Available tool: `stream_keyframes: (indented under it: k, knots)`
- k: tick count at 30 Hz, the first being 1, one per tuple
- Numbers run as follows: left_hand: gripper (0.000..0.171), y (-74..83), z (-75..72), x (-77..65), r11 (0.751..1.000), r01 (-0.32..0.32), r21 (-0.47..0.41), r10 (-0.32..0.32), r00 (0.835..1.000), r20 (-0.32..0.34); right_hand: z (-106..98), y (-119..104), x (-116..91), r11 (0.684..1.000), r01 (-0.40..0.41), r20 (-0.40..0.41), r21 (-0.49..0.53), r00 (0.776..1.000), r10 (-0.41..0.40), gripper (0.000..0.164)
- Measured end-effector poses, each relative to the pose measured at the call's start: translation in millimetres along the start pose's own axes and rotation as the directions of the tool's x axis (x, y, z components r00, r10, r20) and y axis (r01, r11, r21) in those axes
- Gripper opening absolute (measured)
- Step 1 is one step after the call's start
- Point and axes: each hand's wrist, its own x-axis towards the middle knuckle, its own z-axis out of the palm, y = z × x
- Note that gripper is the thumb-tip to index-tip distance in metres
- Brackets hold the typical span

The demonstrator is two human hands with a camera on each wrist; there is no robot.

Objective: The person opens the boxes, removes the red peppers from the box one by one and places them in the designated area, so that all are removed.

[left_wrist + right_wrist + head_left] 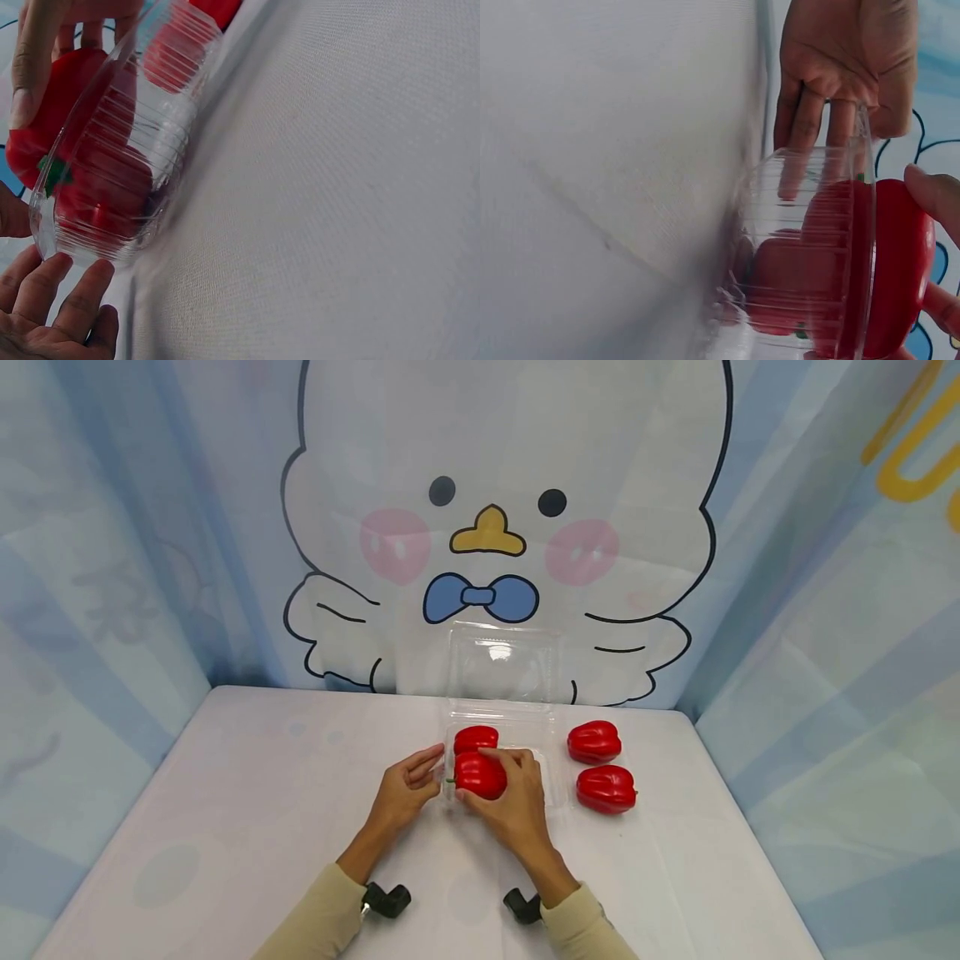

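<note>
Near the back of the table stands a clear plastic clamshell box [553, 789], its lid [504, 670] raised against the backdrop. My right hand [517, 802] grips a red bell pepper [480, 775] from the right, thumb in front and fingers behind. In the right wrist view this pepper [904, 259] is partly above the box rim. A second red bell pepper [476, 737] is inside the box at the back left. My left hand [405, 789] is at the box's left side; its extended fingertips [97, 274] touch the outer wall.
Two more red bell peppers lie right of the box, one farther back [594, 742] and one nearer [606, 789]. A white cloth covers the table [262, 827]. Behind it hangs a printed backdrop [637, 568] with a cartoon bird.
</note>
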Motion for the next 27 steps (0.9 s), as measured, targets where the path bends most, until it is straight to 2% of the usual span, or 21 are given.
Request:
stream_keyframes:
  k: [17,27]
  knots:
    - [0.061,-0.5,0.1,1.7,1.0,0.015,-0.012,-0.015,1.0,-0.002,-36,4,8,1.0,-0.03,-0.027,0.009,0.999,0.03,0.071]
    - [0.061,0.4,0.2,2.0,1.0,0.022,-0.016,-0.022,1.0,-0.004,-64,9,17,0.998,-0.065,-0.067,0.025,0.996,0.067,0.073]
